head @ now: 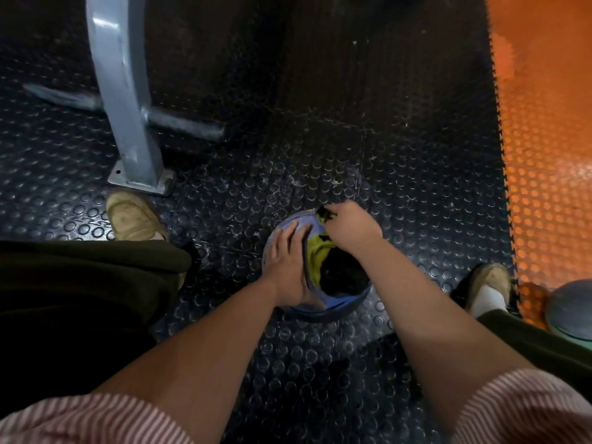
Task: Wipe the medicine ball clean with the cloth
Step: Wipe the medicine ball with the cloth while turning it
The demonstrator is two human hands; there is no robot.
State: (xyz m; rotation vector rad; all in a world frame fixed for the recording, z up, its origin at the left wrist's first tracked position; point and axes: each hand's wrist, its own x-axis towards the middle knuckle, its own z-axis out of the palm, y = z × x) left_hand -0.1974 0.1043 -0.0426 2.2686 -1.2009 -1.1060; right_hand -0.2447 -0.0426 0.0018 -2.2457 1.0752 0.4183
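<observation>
A blue medicine ball [339,302] sits on the black studded floor mat between my feet. My left hand [288,267] lies flat on the ball's left side, fingers straight. My right hand [349,227] grips a yellow-green and black cloth [320,254] at the ball's far top edge. The cloth drapes down over the top and right of the ball, hiding much of its surface.
A grey metal frame post [128,100] with a base plate and crossbar stands at the left rear. My shoes [134,216] [490,283] flank the ball. Orange studded flooring [551,155] runs along the right. Another grey ball [570,309] lies at the right edge.
</observation>
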